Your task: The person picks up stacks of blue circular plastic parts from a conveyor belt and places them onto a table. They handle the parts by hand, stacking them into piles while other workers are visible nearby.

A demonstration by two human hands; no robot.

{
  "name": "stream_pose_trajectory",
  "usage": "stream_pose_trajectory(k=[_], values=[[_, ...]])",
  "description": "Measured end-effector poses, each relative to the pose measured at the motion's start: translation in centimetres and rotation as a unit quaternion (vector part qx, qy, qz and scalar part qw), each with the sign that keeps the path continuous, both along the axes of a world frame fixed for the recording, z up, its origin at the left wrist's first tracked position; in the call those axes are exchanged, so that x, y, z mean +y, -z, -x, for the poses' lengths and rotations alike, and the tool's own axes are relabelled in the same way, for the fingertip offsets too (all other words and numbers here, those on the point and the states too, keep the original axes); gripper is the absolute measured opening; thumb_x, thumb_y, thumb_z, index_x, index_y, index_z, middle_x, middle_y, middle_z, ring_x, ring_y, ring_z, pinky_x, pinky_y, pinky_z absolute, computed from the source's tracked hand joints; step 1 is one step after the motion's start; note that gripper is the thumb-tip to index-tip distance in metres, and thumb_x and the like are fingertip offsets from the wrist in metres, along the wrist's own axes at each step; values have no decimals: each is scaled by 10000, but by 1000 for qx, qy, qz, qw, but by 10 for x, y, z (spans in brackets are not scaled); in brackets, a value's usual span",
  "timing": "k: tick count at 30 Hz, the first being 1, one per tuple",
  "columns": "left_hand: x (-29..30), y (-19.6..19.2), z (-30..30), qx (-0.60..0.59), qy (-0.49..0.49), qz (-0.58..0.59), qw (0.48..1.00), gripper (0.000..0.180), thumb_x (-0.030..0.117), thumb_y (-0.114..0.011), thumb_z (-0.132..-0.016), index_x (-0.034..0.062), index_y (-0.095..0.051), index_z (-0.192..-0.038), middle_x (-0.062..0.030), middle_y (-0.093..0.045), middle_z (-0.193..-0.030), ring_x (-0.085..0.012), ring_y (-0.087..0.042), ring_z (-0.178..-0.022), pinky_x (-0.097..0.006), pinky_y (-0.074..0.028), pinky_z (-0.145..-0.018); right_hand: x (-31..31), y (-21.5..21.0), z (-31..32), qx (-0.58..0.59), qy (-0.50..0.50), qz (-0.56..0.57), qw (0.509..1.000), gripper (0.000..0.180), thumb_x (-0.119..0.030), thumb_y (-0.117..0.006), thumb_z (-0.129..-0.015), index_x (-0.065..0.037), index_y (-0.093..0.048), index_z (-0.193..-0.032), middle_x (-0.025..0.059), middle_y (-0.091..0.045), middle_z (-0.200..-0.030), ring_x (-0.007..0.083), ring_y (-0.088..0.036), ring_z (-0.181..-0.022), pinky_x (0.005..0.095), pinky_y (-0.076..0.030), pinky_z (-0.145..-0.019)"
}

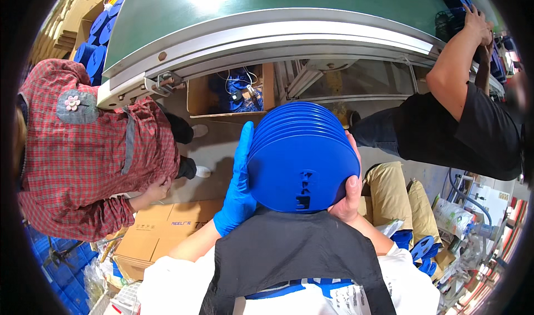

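**Blue discs clasped at frame centre**

Your gloved left hand (238, 190) and bare right hand (347, 198) are gripping a stack of blue discs (302, 159) between them; a conveyor (267, 31) is curving above; a person in a plaid shirt (89, 148) is bending over a cardboard box (158, 231) at left.

Conveyor frame (267, 34) blocks ahead; co-workers flank both sides; floor gap (217, 148) between.
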State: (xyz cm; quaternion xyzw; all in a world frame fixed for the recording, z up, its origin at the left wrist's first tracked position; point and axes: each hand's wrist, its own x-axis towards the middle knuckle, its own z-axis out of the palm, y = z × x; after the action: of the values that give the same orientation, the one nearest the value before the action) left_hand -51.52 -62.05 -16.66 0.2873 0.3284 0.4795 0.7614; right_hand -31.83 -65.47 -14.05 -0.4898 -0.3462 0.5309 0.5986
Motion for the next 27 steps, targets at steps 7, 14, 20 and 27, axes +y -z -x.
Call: stream_pose_trajectory(k=[7, 14, 20, 27], values=[[1, 1, 0, -34, 35, 11, 999, 867, 644, -447, -933, 204, -72, -1580, -58, -124, -1629, -228, -197, -1469, -405, -161, -1209, -7, -4, -12, -105, -17, 12, 994, 980, -658, -488, -888, -29, -131, -1550, 196, -179, -1583, 300, -271, -1431, 429, -273, -1143], [-19, 25, 11, -86, 65, 114, 988, 856, 647, -442, -929, 240, -62, -1580, -56, -147, -1621, -235, -239, -1453, -410, -245, -1183, -28, 3, -27, -191, -103, 47, 975, 1187, -805, -498, -785, -11, -63, -1553, 184, -50, -1616, 322, -191, -1463, 464, -233, -1158], [-19, 23, 13, -103, 54, 119, 986, 750, 486, -451, -974, 270, -61, -1577, -52, -155, -1618, -236, -253, -1448, -407, -257, -1185, -19, 0, -7, -96, -42, -45, 993, 1201, -787, -544, -776, -54, -4, -1560, 119, 10, -1632, 311, -173, -1470, 487, -254, -1164], [-3, 18, 4, -144, 48, 63, 986, 675, 245, -462, -1032, 290, -62, -1574, -48, -167, -1615, -231, -264, -1444, -400, -249, -1196, -7, -12, -4, -116, -20, -88, 989, 1160, -834, -470, -779, -100, -35, -1565, 109, -30, -1629, 307, -229, -1452, 487, -318, -1147]])
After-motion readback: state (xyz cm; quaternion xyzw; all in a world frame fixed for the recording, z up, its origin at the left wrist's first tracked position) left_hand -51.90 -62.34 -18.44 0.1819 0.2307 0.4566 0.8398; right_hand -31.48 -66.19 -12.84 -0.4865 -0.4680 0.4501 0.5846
